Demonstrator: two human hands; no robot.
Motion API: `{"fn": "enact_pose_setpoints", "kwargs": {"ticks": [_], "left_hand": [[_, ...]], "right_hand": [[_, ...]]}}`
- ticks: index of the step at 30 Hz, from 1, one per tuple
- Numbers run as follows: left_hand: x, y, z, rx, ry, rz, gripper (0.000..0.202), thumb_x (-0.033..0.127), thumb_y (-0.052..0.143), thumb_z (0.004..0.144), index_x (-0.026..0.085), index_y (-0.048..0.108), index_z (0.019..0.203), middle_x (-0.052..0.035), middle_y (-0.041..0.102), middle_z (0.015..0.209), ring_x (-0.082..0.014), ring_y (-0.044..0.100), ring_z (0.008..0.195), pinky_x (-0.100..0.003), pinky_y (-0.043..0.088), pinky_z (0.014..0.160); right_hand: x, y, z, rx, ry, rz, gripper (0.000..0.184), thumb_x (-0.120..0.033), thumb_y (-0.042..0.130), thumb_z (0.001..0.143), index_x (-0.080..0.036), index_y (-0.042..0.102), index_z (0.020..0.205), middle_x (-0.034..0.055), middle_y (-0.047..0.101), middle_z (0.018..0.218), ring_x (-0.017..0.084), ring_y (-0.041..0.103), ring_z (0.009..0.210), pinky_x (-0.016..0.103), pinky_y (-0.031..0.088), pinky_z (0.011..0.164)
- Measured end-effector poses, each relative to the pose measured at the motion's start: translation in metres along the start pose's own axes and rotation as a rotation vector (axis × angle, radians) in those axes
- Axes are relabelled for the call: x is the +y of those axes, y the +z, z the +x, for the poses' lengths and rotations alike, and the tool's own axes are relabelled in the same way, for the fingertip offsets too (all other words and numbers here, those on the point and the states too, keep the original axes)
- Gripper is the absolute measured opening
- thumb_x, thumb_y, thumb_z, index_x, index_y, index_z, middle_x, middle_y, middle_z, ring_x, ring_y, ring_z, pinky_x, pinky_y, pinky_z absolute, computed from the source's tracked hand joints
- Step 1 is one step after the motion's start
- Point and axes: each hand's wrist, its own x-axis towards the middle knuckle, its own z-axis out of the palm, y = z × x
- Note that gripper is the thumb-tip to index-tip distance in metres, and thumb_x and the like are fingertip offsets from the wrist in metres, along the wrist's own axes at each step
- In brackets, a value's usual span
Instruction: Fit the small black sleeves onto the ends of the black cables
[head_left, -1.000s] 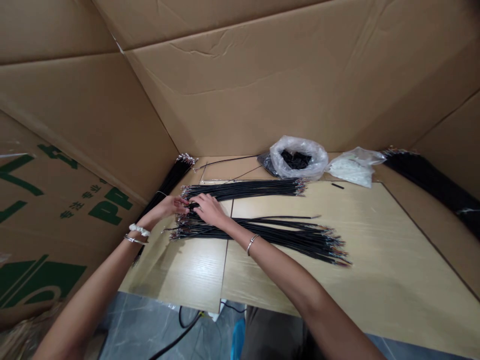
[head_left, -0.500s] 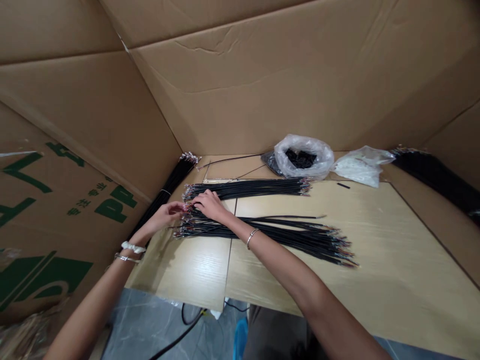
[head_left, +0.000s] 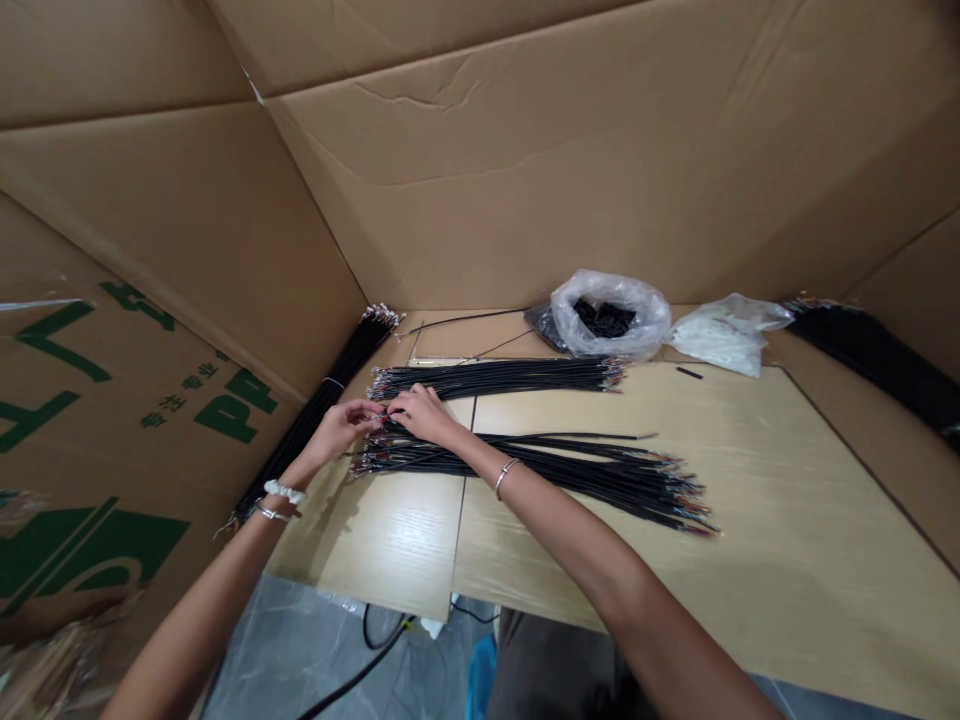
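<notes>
At the left ends of the black cables, my left hand (head_left: pixel 349 425) pinches the stripped, coloured wire ends of a cable. My right hand (head_left: pixel 422 412) meets it from the right, its fingers closed on the same cable just behind those ends. Below both hands a loose bundle of black cables (head_left: pixel 570 470) lies across the table, with coloured wire tips fanned out at its right end. Just behind my right hand is a second, neater row of black cables (head_left: pixel 517 376). The exact grip at the fingertips is too small to make out.
A clear plastic bag (head_left: pixel 611 310) of black pieces stands at the back, beside a bag of white pieces (head_left: pixel 724 335). A small black tube (head_left: pixel 689 373) lies near them. More cable bundles lie at the left (head_left: pixel 322 400) and right (head_left: pixel 870 345). Cardboard walls (head_left: pixel 487 200) enclose the table.
My left hand has shifted slightly right, closer to my right hand, at the wire ends. My right hand and the cable bundles stay nearly in place.
</notes>
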Motion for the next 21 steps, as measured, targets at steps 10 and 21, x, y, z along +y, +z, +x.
{"fn": "enact_pose_setpoints", "kwargs": {"ticks": [10, 21], "left_hand": [[-0.001, 0.002, 0.003, 0.041, -0.012, -0.109, 0.094, 0.064, 0.078, 0.04, 0.005, 0.056, 0.11, -0.0104, 0.063, 0.096, -0.009, 0.06, 0.081, -0.019, 0.052, 0.077], [0.004, 0.003, -0.002, 0.048, -0.052, -0.198, 0.09, 0.056, 0.082, 0.036, 0.005, 0.057, 0.107, -0.0102, 0.064, 0.094, -0.0082, 0.06, 0.078, -0.018, 0.052, 0.074]], "right_hand": [[-0.004, -0.008, 0.001, -0.008, -0.046, 0.039, 0.022, -0.025, 0.048, 0.096, -0.02, 0.067, 0.105, 0.0034, 0.064, 0.109, 0.019, 0.043, 0.103, 0.034, 0.027, 0.089], [-0.004, -0.006, -0.001, -0.068, -0.06, 0.096, 0.02, -0.025, 0.049, 0.092, -0.022, 0.066, 0.103, 0.0023, 0.064, 0.109, 0.021, 0.046, 0.104, 0.036, 0.03, 0.09]]}}
